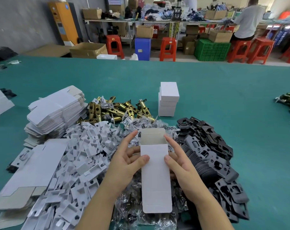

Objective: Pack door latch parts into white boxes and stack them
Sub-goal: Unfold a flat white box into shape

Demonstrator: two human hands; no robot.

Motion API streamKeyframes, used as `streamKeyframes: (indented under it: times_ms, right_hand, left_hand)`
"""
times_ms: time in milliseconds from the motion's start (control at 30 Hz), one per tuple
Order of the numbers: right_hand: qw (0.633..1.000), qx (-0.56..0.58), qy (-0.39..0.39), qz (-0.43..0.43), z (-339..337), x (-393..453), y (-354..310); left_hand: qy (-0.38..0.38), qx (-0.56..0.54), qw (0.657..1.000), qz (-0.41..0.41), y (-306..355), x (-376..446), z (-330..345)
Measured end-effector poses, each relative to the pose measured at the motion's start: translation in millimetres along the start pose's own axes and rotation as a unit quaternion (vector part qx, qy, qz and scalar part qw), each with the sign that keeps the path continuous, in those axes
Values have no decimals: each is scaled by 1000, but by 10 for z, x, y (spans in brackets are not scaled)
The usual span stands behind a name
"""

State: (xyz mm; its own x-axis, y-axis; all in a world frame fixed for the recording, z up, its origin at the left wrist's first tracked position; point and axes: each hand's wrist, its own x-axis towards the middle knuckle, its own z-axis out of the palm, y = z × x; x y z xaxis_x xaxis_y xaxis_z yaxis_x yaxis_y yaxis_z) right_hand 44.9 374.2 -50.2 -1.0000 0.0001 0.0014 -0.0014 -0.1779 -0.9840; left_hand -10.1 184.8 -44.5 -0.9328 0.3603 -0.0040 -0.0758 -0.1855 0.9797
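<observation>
- Holding a white box (155, 171) above the tabletop (224, 90), far flap open, inside hidden from view.
- Pinching its left edge with the left hand (127, 161), thumb on top, forefinger straight.
- Gripping its right edge with the right hand (182, 163) likewise.
- Standing beyond: closed white boxes stacked (168, 99), beside brass latch parts (117, 108).

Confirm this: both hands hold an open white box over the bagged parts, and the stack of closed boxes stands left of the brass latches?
Not quite. The head view shows the stack right of the brass latches, not left. Otherwise right: the left hand and right hand hold the open box over the bagged parts.
</observation>
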Motion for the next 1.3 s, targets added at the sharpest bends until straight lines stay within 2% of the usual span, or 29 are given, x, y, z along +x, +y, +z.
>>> streamKeyframes:
  times_ms: [533,1167,1300]
  right_hand:
    - [999,-1,-12,30,-11,-4,10]
    - [999,4,-13,36,11,-20,-9]
    - [999,10,-6,32,39,-20,-7]
  left_hand:
    - [49,25,998,11,9,-9,19]
    - [25,70,997,9,-5,-24,-13]
    - [49,83,995,14,-16,-12,-8]
